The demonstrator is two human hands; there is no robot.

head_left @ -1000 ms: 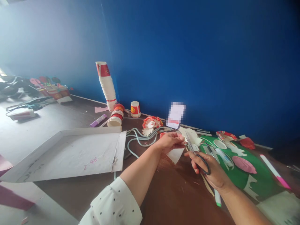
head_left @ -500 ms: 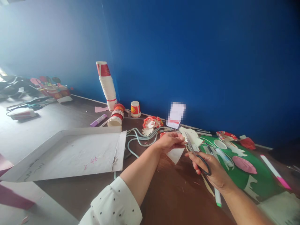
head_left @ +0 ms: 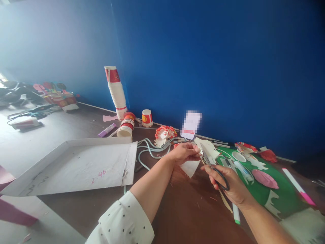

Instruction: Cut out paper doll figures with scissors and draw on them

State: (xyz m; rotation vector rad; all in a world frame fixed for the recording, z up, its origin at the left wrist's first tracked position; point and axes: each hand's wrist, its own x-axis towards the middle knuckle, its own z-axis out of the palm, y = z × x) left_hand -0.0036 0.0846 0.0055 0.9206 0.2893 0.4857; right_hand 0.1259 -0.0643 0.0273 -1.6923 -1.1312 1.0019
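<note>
My right hand [head_left: 227, 184] is closed around the handles of a pair of scissors [head_left: 223, 179], whose blades point up and to the left. Just left of the blades, my left hand [head_left: 186, 152] pinches a small piece of white paper [head_left: 199, 152], mostly hidden by the fingers. The blades meet the paper's edge; whether they cut it I cannot tell. A larger cut sheet of white paper [head_left: 209, 149] lies behind the scissors. Below my left hand rests a white paper scrap [head_left: 190, 168]. Beyond it sits a red and white cut paper cup [head_left: 164, 134].
On the left lies a shallow white box lid [head_left: 83, 166]. A tall stack of paper cups [head_left: 116, 93] leans near the blue wall, with a single upturned cup [head_left: 147, 118] beside it. At right, a green sheet [head_left: 281, 200] carries paper cutouts and a pink piece [head_left: 265, 178].
Almost nothing differs. Both hands, the scissors and the paper keep the same places; the view has shifted very slightly.
</note>
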